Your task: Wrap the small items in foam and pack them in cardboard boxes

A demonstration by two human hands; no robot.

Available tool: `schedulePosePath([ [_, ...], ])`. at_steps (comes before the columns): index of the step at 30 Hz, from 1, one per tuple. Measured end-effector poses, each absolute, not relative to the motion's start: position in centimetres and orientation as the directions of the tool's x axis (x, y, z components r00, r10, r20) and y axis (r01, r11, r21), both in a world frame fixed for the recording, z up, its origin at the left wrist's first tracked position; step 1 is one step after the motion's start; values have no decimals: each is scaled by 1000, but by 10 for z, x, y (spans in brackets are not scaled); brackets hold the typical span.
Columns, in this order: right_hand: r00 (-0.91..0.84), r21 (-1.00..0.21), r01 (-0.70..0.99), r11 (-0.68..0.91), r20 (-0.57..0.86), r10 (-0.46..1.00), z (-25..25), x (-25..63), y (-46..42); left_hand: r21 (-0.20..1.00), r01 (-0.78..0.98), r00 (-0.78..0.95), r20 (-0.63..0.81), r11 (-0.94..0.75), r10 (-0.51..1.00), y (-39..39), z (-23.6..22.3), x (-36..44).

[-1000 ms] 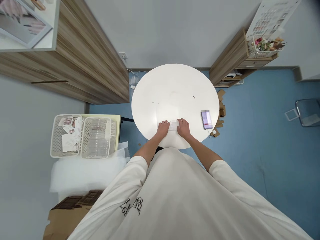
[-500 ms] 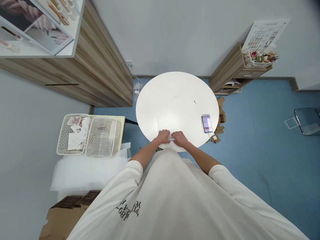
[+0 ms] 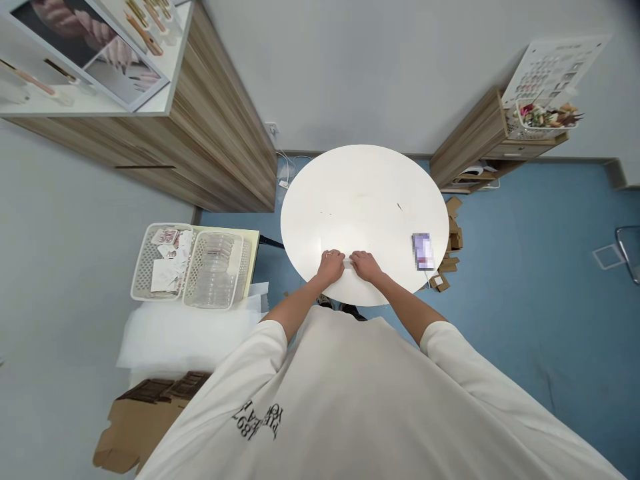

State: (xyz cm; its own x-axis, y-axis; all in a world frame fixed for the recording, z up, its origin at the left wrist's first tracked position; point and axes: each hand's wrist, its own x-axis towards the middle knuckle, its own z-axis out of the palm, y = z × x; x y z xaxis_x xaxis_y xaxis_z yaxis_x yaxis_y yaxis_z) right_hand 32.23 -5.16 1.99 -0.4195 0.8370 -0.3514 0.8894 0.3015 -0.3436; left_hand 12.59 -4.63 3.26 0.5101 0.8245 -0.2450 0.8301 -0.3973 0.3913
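Observation:
Over the near part of a white round table (image 3: 360, 193), my left hand (image 3: 331, 265) and my right hand (image 3: 366, 265) are side by side with a small gap between them. A small whitish, translucent piece (image 3: 347, 264) spans that gap. Both hands have curled fingers and grip its two ends; its exact kind is too small and pale to tell. Further right on the tabletop lies a phone-like device (image 3: 423, 252), blurred out and purple, with a white cable at its lower end.
To my left, white plastic baskets (image 3: 189, 303) hold clear plastic pieces and papers. White wrapping sheets (image 3: 185, 337) and a cardboard box (image 3: 143, 427) are below them. A wooden cabinet (image 3: 230, 120) stands back left, a shelf unit (image 3: 465, 147) back right. Flattened cardboard (image 3: 453, 233) lies on the floor.
My hands have moved slightly away from my body, up the table, with the whitish piece between them. The whole view has shifted a little, so the surroundings appear further right.

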Motion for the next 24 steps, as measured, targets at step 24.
schedulePosePath([
  [24,338,-321,799,-509,-460,821,-10,309,-67,284,872,489,-446,-399,750,-29,-8,131],
])
